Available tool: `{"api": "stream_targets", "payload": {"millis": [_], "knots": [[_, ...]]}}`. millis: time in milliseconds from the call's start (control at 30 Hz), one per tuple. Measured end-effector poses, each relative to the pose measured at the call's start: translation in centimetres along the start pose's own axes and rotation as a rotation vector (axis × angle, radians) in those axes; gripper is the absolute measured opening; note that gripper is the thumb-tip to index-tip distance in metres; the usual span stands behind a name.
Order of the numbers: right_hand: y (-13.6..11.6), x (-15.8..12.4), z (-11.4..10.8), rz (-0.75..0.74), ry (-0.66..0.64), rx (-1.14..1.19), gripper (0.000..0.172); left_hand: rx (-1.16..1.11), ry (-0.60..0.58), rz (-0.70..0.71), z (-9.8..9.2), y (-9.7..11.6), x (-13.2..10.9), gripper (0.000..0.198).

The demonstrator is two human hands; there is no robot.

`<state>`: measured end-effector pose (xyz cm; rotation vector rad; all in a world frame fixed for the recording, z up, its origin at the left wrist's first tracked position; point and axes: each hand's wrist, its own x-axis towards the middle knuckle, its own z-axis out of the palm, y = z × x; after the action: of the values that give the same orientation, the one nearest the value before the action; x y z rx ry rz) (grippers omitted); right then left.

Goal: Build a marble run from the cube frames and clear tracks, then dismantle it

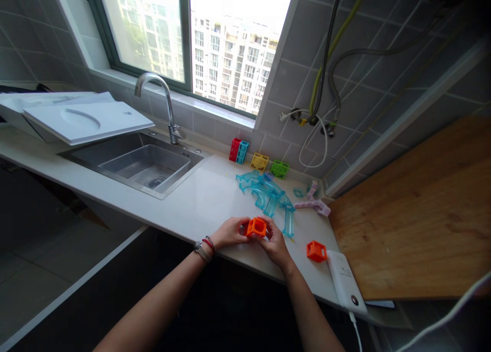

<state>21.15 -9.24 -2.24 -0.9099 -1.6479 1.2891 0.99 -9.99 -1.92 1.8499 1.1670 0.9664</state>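
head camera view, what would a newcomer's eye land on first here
Likely the bright orange openwork plastic block, held between the left hand and the right hand near the front edge of the white countertop. Just beyond lies a heap of translucent blue plastic pieces, while the bright, dark-framed glass window at the top also draws the eye.

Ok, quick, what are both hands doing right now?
Left hand: closed on an orange block, gripping its left side.
Right hand: closed on the same block, from the right.
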Motion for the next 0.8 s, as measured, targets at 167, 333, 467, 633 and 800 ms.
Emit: {"api": "stream_targets", "payload": {"millis": [167, 333, 467, 633, 800], "knots": [[0.3, 0.0, -0.4, 0.028, 0.0, 0.024, 0.06, 0.025, -0.048, 0.025, -0.1, -0.5, 0.1, 0.038], [0.7, 0.2, -0.4, 0.024, 0.012, 0.074, 0.064, 0.032, -0.054, 0.013, -0.2, -0.5, 0.3, 0.036], [1.3, 0.0, 0.2, 0.05, 0.075, 0.123, 0.073, 0.09, -0.085, 0.011, -0.4, 0.3, 0.2, 0.035], [2.0, 0.0, 0.6, 0.045, 0.128, 0.114, 0.08, 0.103, -0.134, -0.003, -0.5, 0.3, 0.5, 0.043], [1.6, -0.1, 0.6, 0.006, 0.153, 0.048, 0.086, 0.136, -0.106, -0.031, -0.5, -0.5, 0.9, 0.049]]}}
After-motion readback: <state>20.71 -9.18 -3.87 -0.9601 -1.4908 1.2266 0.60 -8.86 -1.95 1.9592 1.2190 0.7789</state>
